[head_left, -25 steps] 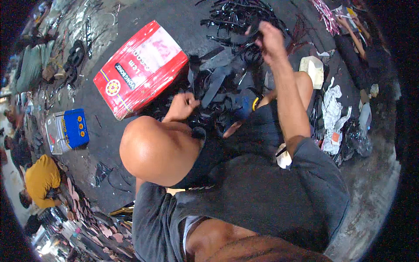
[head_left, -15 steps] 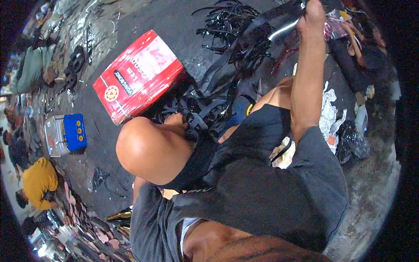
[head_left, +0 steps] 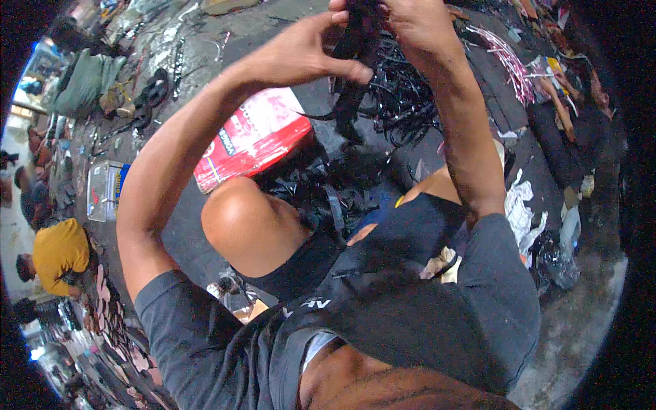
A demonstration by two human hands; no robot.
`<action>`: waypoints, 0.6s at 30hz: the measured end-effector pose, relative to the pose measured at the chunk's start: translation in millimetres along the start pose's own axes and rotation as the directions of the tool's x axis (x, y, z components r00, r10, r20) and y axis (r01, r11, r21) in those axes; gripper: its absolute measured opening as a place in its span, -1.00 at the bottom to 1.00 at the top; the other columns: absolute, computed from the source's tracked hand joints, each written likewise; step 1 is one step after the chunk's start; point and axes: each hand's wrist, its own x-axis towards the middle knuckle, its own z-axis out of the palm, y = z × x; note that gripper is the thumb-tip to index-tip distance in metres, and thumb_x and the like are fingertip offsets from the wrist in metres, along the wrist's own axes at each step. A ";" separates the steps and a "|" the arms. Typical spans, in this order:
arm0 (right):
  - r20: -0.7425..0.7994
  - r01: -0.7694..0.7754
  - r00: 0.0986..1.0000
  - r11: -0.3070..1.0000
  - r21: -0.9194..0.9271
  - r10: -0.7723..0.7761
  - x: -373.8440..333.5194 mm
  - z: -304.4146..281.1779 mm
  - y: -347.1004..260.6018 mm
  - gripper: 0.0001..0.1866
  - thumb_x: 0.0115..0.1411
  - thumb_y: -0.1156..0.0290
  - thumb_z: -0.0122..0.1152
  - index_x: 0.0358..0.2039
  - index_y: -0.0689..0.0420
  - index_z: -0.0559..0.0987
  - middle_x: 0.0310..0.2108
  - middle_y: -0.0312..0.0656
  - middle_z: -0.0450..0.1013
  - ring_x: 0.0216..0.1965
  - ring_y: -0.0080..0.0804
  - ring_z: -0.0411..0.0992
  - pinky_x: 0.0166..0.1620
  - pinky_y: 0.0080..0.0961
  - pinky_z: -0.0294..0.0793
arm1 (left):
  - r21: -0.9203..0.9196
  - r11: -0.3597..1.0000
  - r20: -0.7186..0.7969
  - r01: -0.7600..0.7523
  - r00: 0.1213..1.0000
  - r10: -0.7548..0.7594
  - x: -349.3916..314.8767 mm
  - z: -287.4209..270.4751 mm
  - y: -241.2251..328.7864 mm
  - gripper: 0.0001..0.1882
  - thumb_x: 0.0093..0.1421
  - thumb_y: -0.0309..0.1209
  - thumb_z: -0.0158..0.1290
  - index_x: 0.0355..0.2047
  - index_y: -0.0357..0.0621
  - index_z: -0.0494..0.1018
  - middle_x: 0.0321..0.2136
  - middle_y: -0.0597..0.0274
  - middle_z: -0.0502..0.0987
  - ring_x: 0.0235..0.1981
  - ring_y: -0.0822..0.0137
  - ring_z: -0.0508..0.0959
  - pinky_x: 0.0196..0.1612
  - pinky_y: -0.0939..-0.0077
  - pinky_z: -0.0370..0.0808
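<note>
A dark bundle of black strips (head_left: 357, 41) hangs between my two hands at the top of the view, its lower end trailing down above the floor. My left hand (head_left: 311, 51) reaches round it from the left, thumb stretched across the strips and fingertips curled at the upper edge. From the right, my right hand (head_left: 418, 27) holds the top of the bundle; some of its fingers are cut off by the picture's edge. Below and to the right, a tangled heap of thin shiny black strips (head_left: 406, 102) lies on the floor. More black strips (head_left: 335, 205) lie between my legs.
A red and white carton (head_left: 263, 140) stands beyond my left knee, partly behind my left forearm. Farther left are a blue and clear tin (head_left: 102, 195) and a person in a yellow top (head_left: 61, 253). Pink and white strips (head_left: 506, 61) and another person's arm (head_left: 562, 113) are at right.
My left hand has risen from near my left knee to the black strips. My right hand has come leftward, and the bundle now hangs between both hands.
</note>
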 end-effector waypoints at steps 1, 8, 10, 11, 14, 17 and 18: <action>-0.055 0.055 0.997 0.996 0.068 -0.051 3.5 4.2 -0.1 -0.78 0.41 0.33 -0.02 -0.23 0.24 0.46 -0.43 -0.12 0.56 -0.44 -0.38 0.59 -0.37 -0.47 0.62 | -0.006 1.000 -0.048 0.021 0.999 -0.021 1.6 6.6 -7.5 -0.51 0.18 -0.27 0.27 0.02 -0.28 0.41 -0.13 0.28 0.55 -0.10 0.42 0.52 0.02 0.43 0.47; -0.462 0.192 0.883 0.964 0.185 -0.087 20.3 -122.3 3.9 -0.73 0.42 0.34 -0.17 -0.33 0.21 0.45 -0.51 -0.13 0.50 -0.56 -0.35 0.50 -0.45 -0.43 0.57 | 0.248 0.967 0.404 0.064 0.900 -0.164 -65.3 95.2 -54.8 -0.81 0.21 -0.37 0.02 -0.36 -0.24 0.53 -0.46 -0.08 0.58 -0.38 0.07 0.60 -0.26 0.20 0.50; -0.399 0.109 0.917 0.966 0.236 -0.006 27.6 -142.6 50.6 -0.70 0.42 0.30 -0.17 -0.35 0.22 0.45 -0.49 -0.08 0.51 -0.59 -0.34 0.48 -0.49 -0.41 0.54 | 0.435 0.896 0.650 0.092 0.656 -0.383 -94.7 90.1 -31.7 -0.71 0.16 -0.28 0.12 -0.17 -0.19 0.54 -0.34 -0.14 0.60 -0.22 -0.08 0.60 -0.12 0.13 0.51; -0.309 -0.097 0.947 0.995 -0.027 0.084 14.5 -125.8 59.8 -0.69 0.42 0.28 -0.16 -0.31 0.25 0.43 -0.45 0.00 0.49 -0.50 -0.17 0.50 -0.38 -0.24 0.55 | 0.495 0.860 0.639 0.124 0.619 -0.457 -96.0 85.2 -27.3 -0.62 0.12 -0.22 0.18 -0.13 -0.20 0.53 -0.30 -0.14 0.61 -0.17 -0.08 0.60 -0.07 0.15 0.50; -0.132 -0.274 0.961 0.900 -0.340 0.243 -28.7 -80.8 67.7 -0.89 0.28 0.40 0.13 -0.28 0.16 0.52 -0.49 -0.31 0.50 -0.54 -0.66 0.40 -0.46 -0.65 0.40 | 0.430 0.828 0.224 0.360 0.846 -0.485 -77.8 72.4 -16.5 -0.33 0.00 -0.08 0.32 0.03 -0.25 0.46 -0.17 -0.15 0.60 -0.06 -0.04 0.58 0.03 0.21 0.49; 0.063 -0.034 0.994 0.803 -0.595 0.088 -37.2 -45.7 85.8 -0.72 0.07 0.26 0.32 -0.30 0.19 0.59 -0.48 -0.22 0.55 -0.47 -0.44 0.48 -0.35 -0.46 0.49 | 0.064 0.950 -0.281 0.306 0.919 -0.277 -47.9 41.0 -34.3 -0.20 -0.01 -0.07 0.37 0.14 -0.29 0.37 -0.13 -0.08 0.59 -0.05 0.18 0.57 0.02 0.31 0.48; 0.121 0.035 0.992 0.818 -0.574 0.042 -35.8 -32.8 91.9 -0.69 0.00 0.25 0.38 -0.33 0.19 0.59 -0.50 -0.22 0.53 -0.48 -0.43 0.47 -0.33 -0.44 0.49 | -0.141 0.953 -0.351 0.269 0.886 -0.303 -41.1 30.0 -38.2 -0.18 -0.01 -0.08 0.38 0.16 -0.27 0.35 -0.13 -0.04 0.59 -0.05 0.26 0.56 0.02 0.35 0.47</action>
